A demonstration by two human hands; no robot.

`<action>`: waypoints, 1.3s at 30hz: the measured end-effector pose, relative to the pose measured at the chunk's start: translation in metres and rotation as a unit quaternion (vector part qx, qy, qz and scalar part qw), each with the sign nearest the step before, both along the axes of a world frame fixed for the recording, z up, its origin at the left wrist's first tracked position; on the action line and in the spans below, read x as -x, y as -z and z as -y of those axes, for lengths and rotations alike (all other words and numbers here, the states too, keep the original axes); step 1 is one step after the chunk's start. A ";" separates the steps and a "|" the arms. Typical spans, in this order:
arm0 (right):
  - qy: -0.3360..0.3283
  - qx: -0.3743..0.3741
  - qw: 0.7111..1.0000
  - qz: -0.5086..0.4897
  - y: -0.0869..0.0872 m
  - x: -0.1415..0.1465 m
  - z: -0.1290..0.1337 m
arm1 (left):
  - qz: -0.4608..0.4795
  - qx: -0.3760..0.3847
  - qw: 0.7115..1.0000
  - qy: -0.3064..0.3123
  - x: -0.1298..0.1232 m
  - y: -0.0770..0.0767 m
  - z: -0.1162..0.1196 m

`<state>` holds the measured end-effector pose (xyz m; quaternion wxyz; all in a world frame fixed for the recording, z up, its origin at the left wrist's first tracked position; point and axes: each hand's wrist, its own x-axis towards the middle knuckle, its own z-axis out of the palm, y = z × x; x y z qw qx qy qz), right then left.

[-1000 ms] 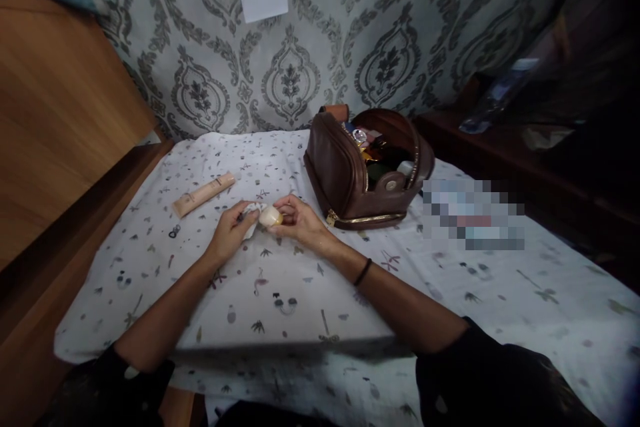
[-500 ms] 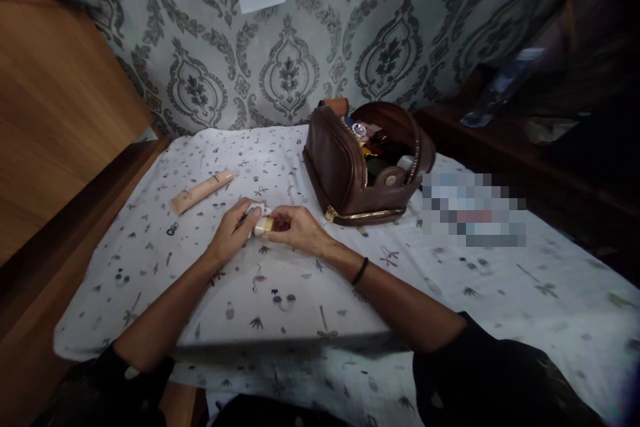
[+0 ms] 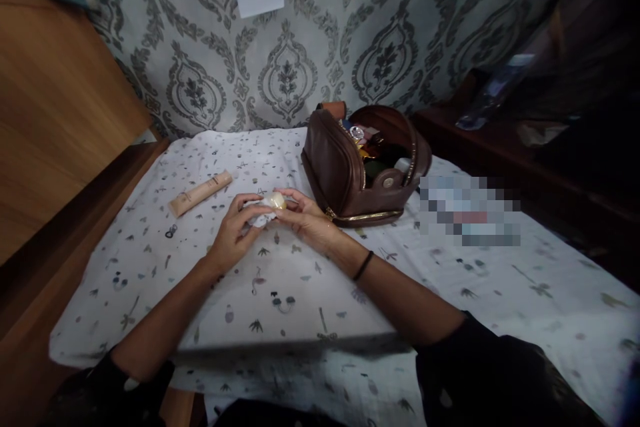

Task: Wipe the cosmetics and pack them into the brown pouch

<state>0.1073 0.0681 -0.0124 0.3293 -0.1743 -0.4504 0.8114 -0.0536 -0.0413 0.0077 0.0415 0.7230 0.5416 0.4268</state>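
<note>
Over the middle of the cloth-covered table, my left hand (image 3: pixel 240 230) is closed on a crumpled white tissue or cloth (image 3: pixel 259 212). My right hand (image 3: pixel 307 219) is closed around a small bottle (image 3: pixel 277 201) with a whitish end and a gold band; the fingers hide its right part. The white material touches the bottle's left side. To the left of my hands a beige tube (image 3: pixel 200 193) lies flat. Just behind my right hand stands an open brown bag (image 3: pixel 345 170) with various small items inside.
Patterned white cloth (image 3: pixel 240 320) covers the table. A pixelated patch (image 3: pixel 467 213) hides items at the right. A clear plastic bottle (image 3: pixel 493 93) is on the dark ledge at the back right. Wooden furniture (image 3: pixel 65 113) borders the left. Patterned wall covering (image 3: pixel 287 73) is behind.
The small bottle has turned in my hands and moved slightly right and up. My left fingers have spread around the white material, and my right hand has shifted its grasp.
</note>
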 end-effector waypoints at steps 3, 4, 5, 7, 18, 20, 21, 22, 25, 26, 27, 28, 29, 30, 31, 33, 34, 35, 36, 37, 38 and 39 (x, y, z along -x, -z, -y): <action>-0.038 0.013 0.999 -0.011 -0.007 -0.004 0.002 | 0.023 0.008 1.000 -0.016 0.002 0.000 0.000; -0.051 0.013 0.999 -0.011 -0.008 -0.005 0.002 | 0.030 0.011 0.999 -0.019 0.003 0.000 0.000; -0.061 0.012 0.998 -0.012 -0.009 -0.005 0.002 | 0.038 0.015 0.999 -0.021 0.004 0.001 -0.001; -0.073 0.008 0.997 -0.012 -0.009 -0.006 0.002 | 0.057 0.024 0.998 -0.024 0.005 0.003 -0.002; -0.009 -0.072 0.997 0.005 -0.006 -0.001 0.005 | 0.205 0.139 0.968 -0.049 -0.001 0.001 0.000; 0.016 -0.102 0.995 0.015 -0.005 0.000 0.005 | 0.254 0.173 0.951 -0.034 -0.004 0.002 -0.001; 0.029 -0.121 0.992 0.026 -0.004 0.000 0.005 | 0.285 0.194 0.938 -0.028 -0.005 0.003 -0.001; 0.044 -0.139 0.989 0.036 -0.004 0.000 0.005 | 0.314 0.214 0.925 -0.020 -0.007 0.003 -0.001; 0.080 -0.183 0.979 0.045 -0.006 -0.001 0.004 | 0.365 0.263 0.893 0.001 -0.012 0.002 0.000; 0.084 -0.194 0.977 0.042 -0.009 -0.003 0.004 | 0.365 0.276 0.889 0.005 -0.014 0.000 0.001; 0.084 -0.205 0.974 0.038 -0.013 -0.006 0.004 | 0.356 0.284 0.890 0.010 -0.014 -0.004 0.001; 0.085 -0.217 0.972 0.035 -0.019 -0.010 0.005 | 0.339 0.286 0.896 0.013 -0.015 -0.009 0.001; 0.089 -0.231 0.968 0.033 -0.025 -0.017 0.005 | 0.315 0.281 0.906 0.016 -0.015 -0.017 0.001; 0.098 -0.247 0.964 0.032 -0.034 -0.025 0.004 | 0.286 0.268 0.920 0.022 -0.016 -0.026 -0.001; 0.113 -0.263 0.958 0.031 -0.043 -0.036 0.004 | 0.252 0.248 0.935 0.029 -0.017 -0.037 -0.004; 0.155 -0.287 0.945 0.026 -0.062 -0.062 0.001 | 0.176 0.196 0.964 0.043 -0.023 -0.064 -0.015; 0.174 -0.288 0.942 0.019 -0.071 -0.077 -0.002 | 0.136 0.172 0.975 0.047 -0.029 -0.079 -0.023; 0.193 -0.285 0.939 0.015 -0.080 -0.092 -0.005 | 0.097 0.150 0.983 0.041 -0.036 -0.094 -0.033; 0.213 -0.284 0.935 0.014 -0.089 -0.108 -0.009 | 0.051 0.130 0.989 0.036 -0.046 -0.109 -0.044; 0.237 -0.283 0.929 0.010 -0.096 -0.123 -0.014 | 0.004 0.108 0.994 0.034 -0.056 -0.122 -0.057; 0.260 -0.288 0.921 0.012 -0.101 -0.137 -0.019 | -0.045 0.078 0.995 0.052 -0.068 -0.134 -0.072; 0.285 -0.295 0.912 0.016 -0.106 -0.149 -0.024 | -0.104 0.057 0.990 0.078 -0.080 -0.144 -0.087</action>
